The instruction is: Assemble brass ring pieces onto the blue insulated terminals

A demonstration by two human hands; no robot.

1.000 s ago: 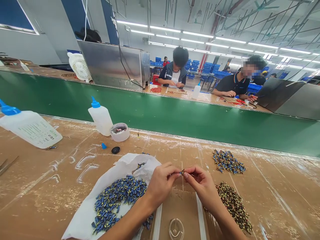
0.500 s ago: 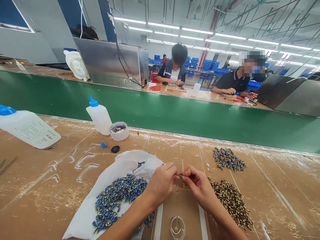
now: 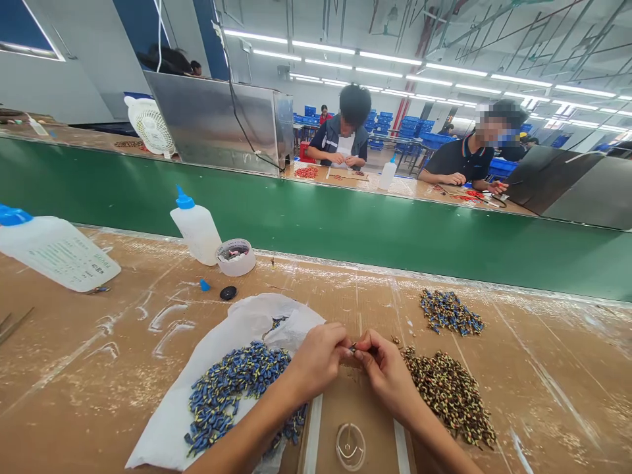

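Note:
My left hand (image 3: 318, 359) and my right hand (image 3: 385, 368) meet at the near middle of the bench, fingertips pinched together on one tiny blue and dark part (image 3: 353, 347). Under my left forearm lies a white plastic sheet (image 3: 197, 368) heaped with several small blue and yellow parts (image 3: 232, 388). Just right of my right hand spreads a pile of dark coiled parts (image 3: 449, 392). Farther back on the right sits a smaller pile of blue parts (image 3: 449, 311).
Two white squeeze bottles with blue caps (image 3: 197, 230) (image 3: 54, 250), a tape roll (image 3: 236, 257), a black cap (image 3: 228, 293) and a clear ring (image 3: 349, 446) lie on the bench. A green conveyor belt (image 3: 345, 230) runs behind. Two people (image 3: 345, 131) (image 3: 469, 161) work opposite; a fan (image 3: 151, 125) stands by a metal box.
Both hands have drifted slightly toward me and lower, still pinched on the small part. The view has shifted a little; the piles and bottles have not moved.

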